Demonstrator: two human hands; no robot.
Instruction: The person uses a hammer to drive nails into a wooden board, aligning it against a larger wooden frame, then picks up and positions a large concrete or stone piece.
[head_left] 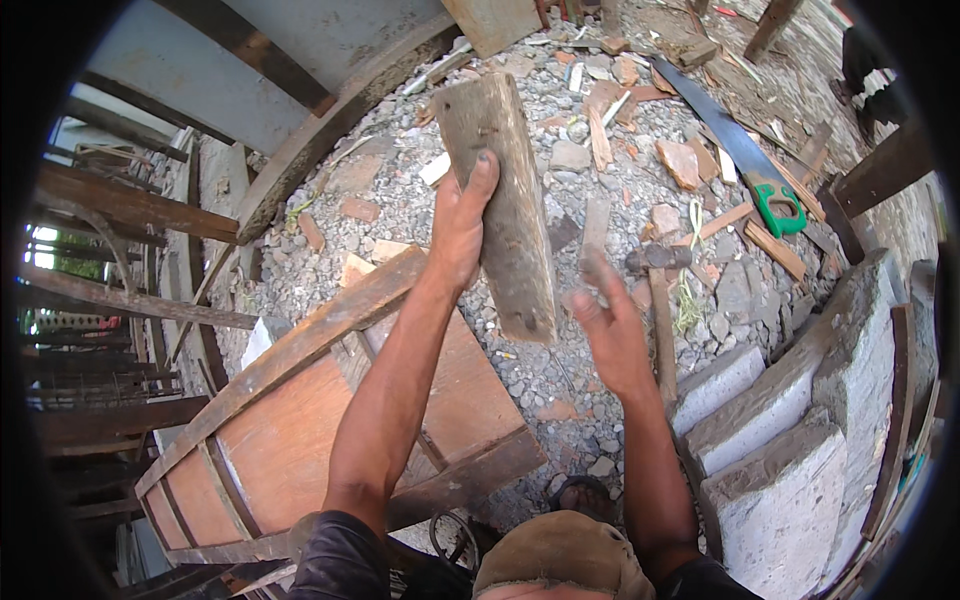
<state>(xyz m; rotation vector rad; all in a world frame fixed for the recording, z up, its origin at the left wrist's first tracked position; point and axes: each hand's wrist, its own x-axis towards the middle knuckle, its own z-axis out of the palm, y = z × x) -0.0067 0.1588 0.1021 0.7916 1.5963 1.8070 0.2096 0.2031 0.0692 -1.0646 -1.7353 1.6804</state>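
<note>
A short, weathered grey-brown board (505,215) stands tilted in front of me, held up off the rubble. My left hand (464,220) is closed on its left edge, the thumb pressed on the broad face. To the right of the board's lower end is my right hand (610,330), apart from it, with fingers spread and a little smeared by motion; nothing shows in it. Just beyond that hand a hammer (660,300) lies on the rubble, handle toward me. A handsaw (735,145) with a green grip lies farther off at the right.
Gravel and wood scraps (600,125) cover the ground. A framed plywood panel (290,420) lies under my left forearm. Broken concrete slabs (770,440) lean at the right. Timber beams (140,200) and a grey sheet (350,45) stand at the left and far left.
</note>
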